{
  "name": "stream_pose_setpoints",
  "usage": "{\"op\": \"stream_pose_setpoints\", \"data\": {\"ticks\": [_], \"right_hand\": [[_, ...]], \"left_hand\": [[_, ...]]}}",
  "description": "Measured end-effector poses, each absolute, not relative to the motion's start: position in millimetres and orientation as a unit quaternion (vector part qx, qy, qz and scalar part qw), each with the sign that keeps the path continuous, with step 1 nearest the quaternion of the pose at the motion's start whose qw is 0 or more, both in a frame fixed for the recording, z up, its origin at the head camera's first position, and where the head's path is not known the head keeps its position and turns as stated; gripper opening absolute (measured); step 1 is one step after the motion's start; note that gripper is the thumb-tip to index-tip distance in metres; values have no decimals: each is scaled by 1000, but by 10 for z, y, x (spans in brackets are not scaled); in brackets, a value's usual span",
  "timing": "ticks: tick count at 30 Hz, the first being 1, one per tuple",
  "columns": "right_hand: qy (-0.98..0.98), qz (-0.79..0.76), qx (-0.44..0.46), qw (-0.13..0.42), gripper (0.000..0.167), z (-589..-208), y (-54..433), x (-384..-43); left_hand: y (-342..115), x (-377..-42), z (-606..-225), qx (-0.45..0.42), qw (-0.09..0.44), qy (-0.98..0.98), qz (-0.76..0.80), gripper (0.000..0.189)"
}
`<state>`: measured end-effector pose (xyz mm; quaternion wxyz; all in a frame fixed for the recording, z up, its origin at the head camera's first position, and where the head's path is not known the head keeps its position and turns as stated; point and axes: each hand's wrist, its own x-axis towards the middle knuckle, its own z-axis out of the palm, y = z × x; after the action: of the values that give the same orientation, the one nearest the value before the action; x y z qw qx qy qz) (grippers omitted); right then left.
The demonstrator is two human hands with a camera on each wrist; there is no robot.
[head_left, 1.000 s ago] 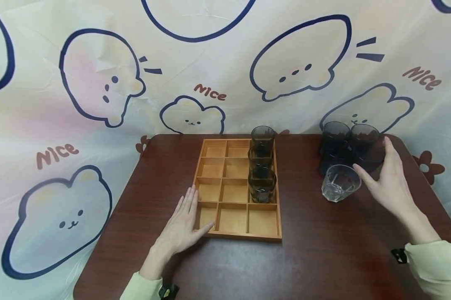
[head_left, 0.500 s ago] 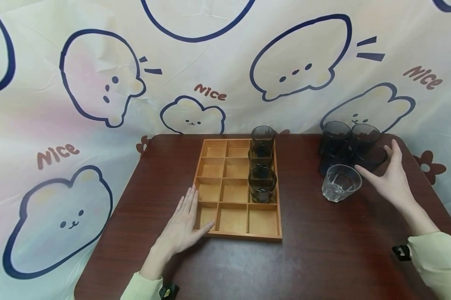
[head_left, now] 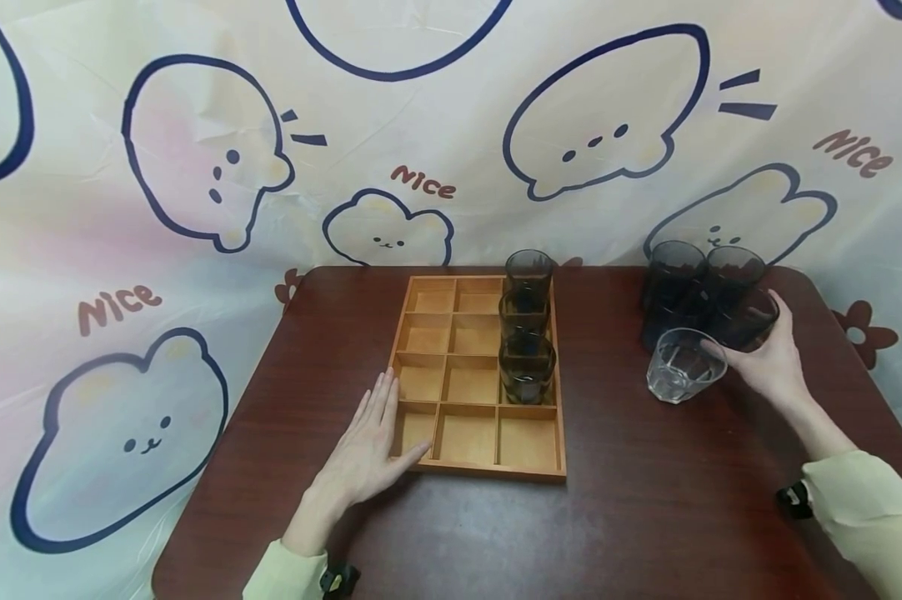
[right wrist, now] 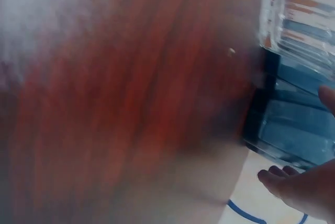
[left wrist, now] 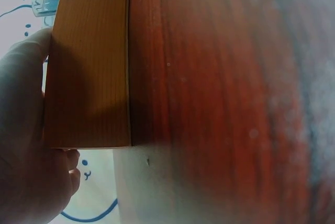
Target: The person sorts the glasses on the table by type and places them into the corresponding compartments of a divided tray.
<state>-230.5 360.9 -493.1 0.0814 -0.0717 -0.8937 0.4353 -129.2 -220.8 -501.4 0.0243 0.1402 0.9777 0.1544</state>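
Note:
My left hand (head_left: pixel 364 454) rests with straight fingers along the left side of a wooden compartment tray (head_left: pixel 528 475). In the left wrist view, the same hand lies by the tray's wooden side wall (left wrist: pixel 91 77). On the right, my right hand (head_left: pixel 775 358) grips a dark tinted glass (head_left: pixel 747 321), fingers on its right side and thumb at its front. That glass (right wrist: pixel 298 130) lies between thumb and fingers in the right wrist view. A clear glass (head_left: pixel 684 371) stands just in front of it and partly covers the thumb.
Other dark glasses (head_left: pixel 676 267) cluster at the table's back right, close to the gripped one. Dark glasses (head_left: pixel 528 367) stand in the tray's right column, in its three rear compartments. A patterned cloth (head_left: pixel 451 108) hangs behind the brown table (head_left: pixel 646 500).
The right hand's thumb and fingers have moved in from a wide spread to meet the dark glass. The glasses stay where they were. The left hand stays on the tray.

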Motion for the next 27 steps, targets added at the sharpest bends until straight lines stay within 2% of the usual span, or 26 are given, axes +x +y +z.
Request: {"op": "stream_pose_setpoints", "data": {"ticks": [8, 15, 27], "right_hand": [[-878, 447, -98, 139, 109, -5011, 3487, -2265], [-873, 454, -104, 146, 112, -5044, 3459, -2283], [-862, 463, -126, 165, 108, -5034, 3427, -2307]], "left_hand": [[-2212, -1292, -5019, 144, 16, 977, 159, 112], [-2213, -1281, -5007, 137, 33, 977, 158, 114], [-2204, -1274, -4999, 137, 30, 977, 159, 114]]}}
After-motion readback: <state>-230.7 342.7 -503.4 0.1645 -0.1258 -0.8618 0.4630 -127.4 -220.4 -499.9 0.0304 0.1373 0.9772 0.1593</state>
